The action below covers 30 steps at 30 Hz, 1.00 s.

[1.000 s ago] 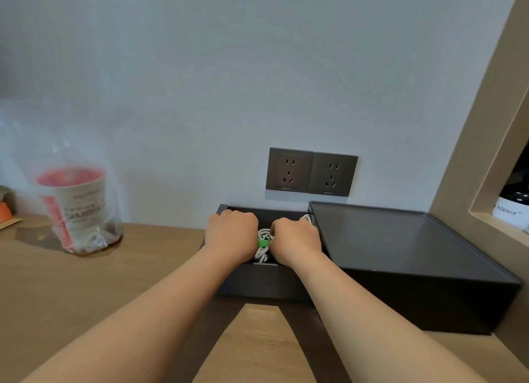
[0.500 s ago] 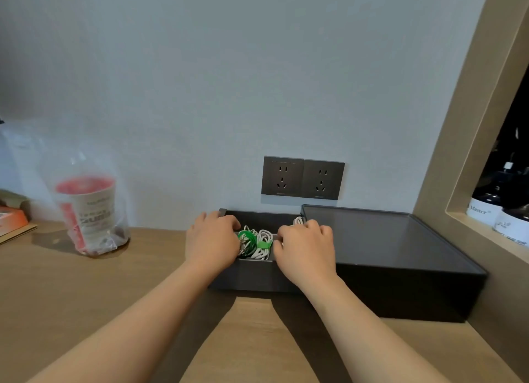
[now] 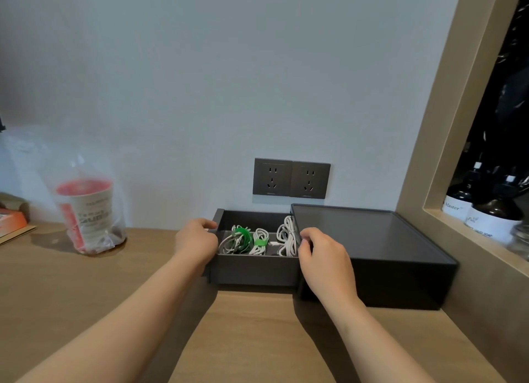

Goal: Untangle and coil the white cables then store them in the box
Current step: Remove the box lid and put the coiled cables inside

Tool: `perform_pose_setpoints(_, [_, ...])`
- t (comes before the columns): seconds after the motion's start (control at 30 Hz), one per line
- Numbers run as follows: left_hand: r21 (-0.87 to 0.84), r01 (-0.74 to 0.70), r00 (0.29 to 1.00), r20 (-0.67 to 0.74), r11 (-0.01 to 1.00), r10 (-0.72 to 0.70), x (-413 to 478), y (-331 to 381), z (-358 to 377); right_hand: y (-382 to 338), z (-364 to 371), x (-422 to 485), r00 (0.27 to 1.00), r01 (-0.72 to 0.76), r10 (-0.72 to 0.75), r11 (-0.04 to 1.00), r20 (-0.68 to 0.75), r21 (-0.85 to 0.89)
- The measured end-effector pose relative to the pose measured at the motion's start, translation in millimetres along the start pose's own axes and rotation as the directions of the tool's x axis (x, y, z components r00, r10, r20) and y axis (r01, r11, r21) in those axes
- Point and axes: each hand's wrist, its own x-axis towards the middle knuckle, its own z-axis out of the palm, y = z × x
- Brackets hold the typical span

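Fingers [image 3: 207,224] of both hands [image 3: 196,241] [image 3: 326,258] grip one box [image 3: 254,271] holding three white cables [image 3: 287,235].

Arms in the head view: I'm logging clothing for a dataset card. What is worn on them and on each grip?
Nothing worn shows. The left grip and right grip are ungloved hands, no rings visible. The left forearm and right forearm are uncovered down to the frame edge: no sleeves, watch or bands in view.
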Motion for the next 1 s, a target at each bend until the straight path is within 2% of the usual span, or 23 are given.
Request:
perform_pose_setpoints(0.33, [-0.025, -0.118, 0.981, 0.149, 0.993, 0.121, -14, 11, 20, 5, -3, 5, 0.999, -0.029, 0.029, 0.999, 0.028, 0.027])
perform_pose_setpoints(0.6, [0.021, -0.186, 0.966, 0.186, 0.982, 0.179, -20, 14, 26, 7, -7, 15, 0.996, -0.035, 0.036, 0.999, 0.080, -0.004])
perform_pose_setpoints(0.67, [0.030, -0.198, 0.962, 0.200, 0.980, 0.188, -20, 14, 25, 4, -7, 25, 0.988, 0.020, -0.004, 0.994, 0.152, -0.103])
perform_pose_setpoints(0.73, [0.026, -0.186, 0.965, 0.193, 0.982, 0.178, -17, 13, 25, -1, -2, 38, 0.959, 0.123, -0.033, 0.944, 0.283, -0.307])
perform_pose_setpoints(0.83, [-0.044, -0.130, 0.979, 0.155, 0.991, 0.135, -13, 11, 25, -11, 7, 54, 0.881, 0.224, 0.067, 0.814, 0.469, -0.536])
perform_pose_setpoints(0.9, [-0.095, -0.096, 0.986, 0.126, 0.991, 0.107, -13, 10, 28, -16, 12, 61, 0.837, 0.256, 0.147, 0.747, 0.527, -0.614])
perform_pose_setpoints(1.0, [-0.153, -0.069, 0.991, 0.104, 0.986, 0.086, -12, 7, 34, -21, 17, 67, 0.827, 0.289, 0.172, 0.686, 0.535, -0.668])
